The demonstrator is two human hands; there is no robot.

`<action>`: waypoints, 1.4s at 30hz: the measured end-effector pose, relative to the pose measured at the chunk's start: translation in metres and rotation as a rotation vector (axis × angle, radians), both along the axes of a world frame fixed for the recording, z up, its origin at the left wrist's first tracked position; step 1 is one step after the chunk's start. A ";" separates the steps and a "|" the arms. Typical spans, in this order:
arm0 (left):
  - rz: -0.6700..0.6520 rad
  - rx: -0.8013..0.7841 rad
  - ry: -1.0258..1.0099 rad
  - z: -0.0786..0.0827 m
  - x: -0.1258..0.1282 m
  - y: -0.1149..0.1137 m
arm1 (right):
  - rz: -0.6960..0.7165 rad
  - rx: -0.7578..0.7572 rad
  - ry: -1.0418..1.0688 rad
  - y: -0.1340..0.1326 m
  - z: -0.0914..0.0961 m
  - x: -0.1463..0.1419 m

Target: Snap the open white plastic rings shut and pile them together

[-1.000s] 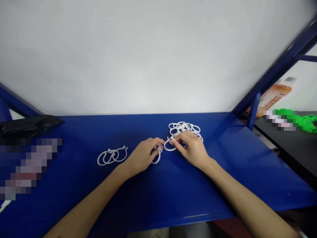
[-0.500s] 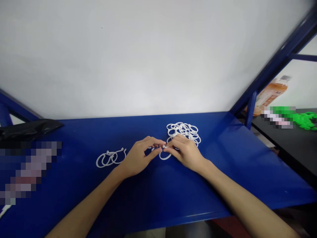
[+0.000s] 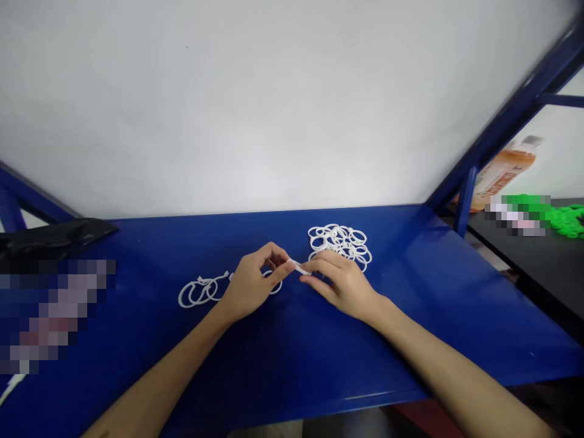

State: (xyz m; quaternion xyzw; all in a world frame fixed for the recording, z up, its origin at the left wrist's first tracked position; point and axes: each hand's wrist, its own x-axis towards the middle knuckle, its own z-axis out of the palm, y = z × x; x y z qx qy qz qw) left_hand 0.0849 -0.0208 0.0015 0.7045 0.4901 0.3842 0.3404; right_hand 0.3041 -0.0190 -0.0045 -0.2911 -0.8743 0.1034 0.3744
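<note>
A thin white plastic loop (image 3: 300,268) is held between my two hands just above the blue tabletop, seen nearly edge-on as a short slanted strip. My left hand (image 3: 255,280) pinches its left end between thumb and forefinger. At its right end, the thumb and fingers of my right hand (image 3: 340,277) close on it. A heap of similar white rings (image 3: 340,240) lies just beyond my right hand. Several white loops (image 3: 201,292) with knobbed ends lie left of my left hand, which partly hides them. Another white loop (image 3: 276,286) shows under my left fingers.
The blue table (image 3: 292,353) meets a pale wall (image 3: 274,109) at the back. Blue frame bars (image 3: 465,201) rise at the right. A black plastic bag (image 3: 68,234) lies at the far left. On a black surface at right are a bottle (image 3: 502,173) and green pieces (image 3: 568,219).
The loop between my hands has turned from a hanging, open ring to a slanted strip seen edge-on. My fingertips have moved slightly apart. The heap and the left loops stay put.
</note>
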 end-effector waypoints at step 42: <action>-0.051 0.202 0.237 -0.006 0.001 -0.001 | -0.132 0.084 -0.262 0.013 0.007 0.021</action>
